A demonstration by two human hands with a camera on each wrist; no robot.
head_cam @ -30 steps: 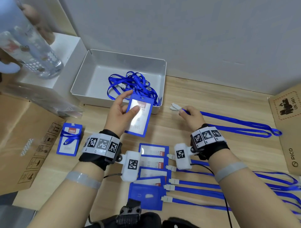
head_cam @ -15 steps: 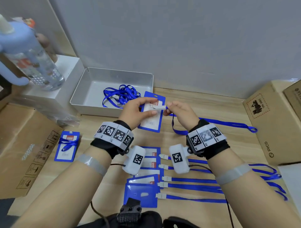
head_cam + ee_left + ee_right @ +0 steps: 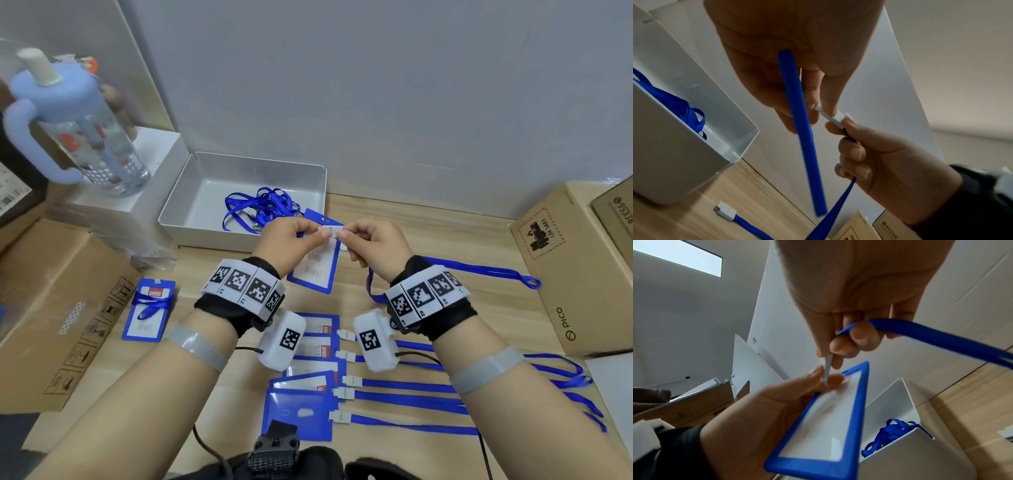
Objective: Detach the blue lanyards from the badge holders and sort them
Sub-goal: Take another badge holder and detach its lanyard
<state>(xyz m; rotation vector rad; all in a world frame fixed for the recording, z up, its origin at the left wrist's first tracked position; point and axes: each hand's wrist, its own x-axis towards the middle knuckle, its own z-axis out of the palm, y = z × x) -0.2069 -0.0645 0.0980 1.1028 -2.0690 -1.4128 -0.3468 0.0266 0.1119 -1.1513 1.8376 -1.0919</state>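
Blue "UHOO" holder — both grips pinching white clip.

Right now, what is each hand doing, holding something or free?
Left hand: grips the badge holder and pinches the white clip.
Right hand: pinches the same clip, with the blue lanyard running through its fingers.

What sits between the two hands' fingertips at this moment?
The white clip of the blue lanyard, pinched by the left hand and right hand, just above the badge holder. The head view shows it best.
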